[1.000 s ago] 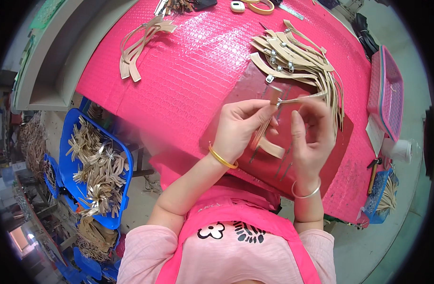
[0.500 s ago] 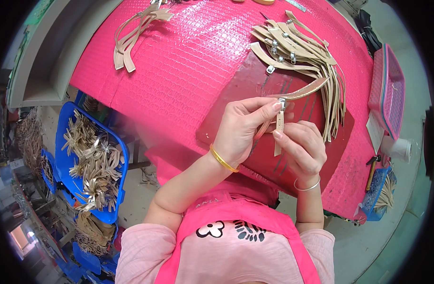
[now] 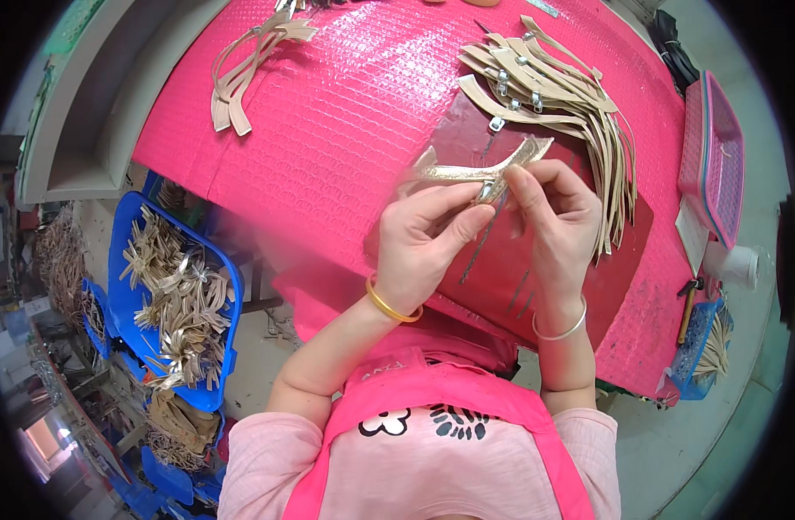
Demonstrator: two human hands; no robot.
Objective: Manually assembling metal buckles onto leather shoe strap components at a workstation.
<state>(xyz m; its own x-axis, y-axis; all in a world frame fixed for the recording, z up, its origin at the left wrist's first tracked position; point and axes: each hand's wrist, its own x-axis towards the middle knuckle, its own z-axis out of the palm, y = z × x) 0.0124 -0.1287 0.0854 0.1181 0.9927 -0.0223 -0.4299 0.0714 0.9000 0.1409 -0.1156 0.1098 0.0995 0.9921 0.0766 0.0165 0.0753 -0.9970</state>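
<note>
Over the dark red mat [image 3: 536, 303], my left hand [image 3: 428, 238] pinches a gold strap [image 3: 454, 173] close to its small silver buckle [image 3: 487, 189]. One gold length runs left from the buckle, and another rises to the upper right. My right hand [image 3: 553, 208] has thumb and fingers closed on the strap just right of the buckle. Beyond my hands lies a pile of beige straps [image 3: 579, 104], several with silver buckles, their tails hanging down to the right over the mat. The parts of the strap inside my fingers are hidden.
A pink textured sheet [image 3: 328, 113] covers the table. Beige straps [image 3: 241, 78] lie far left. A blue basket [image 3: 228, 338] of strap bundles stands below the left edge. At right are a pink basket [image 3: 697, 165], a hammer [image 3: 688, 308] and a blue basket [image 3: 701, 364] with strips.
The strap's hanging end with holes no longer points down; gold lengths now extend left and upper right from the buckle. My right hand has moved up, and my left slightly down and left.
</note>
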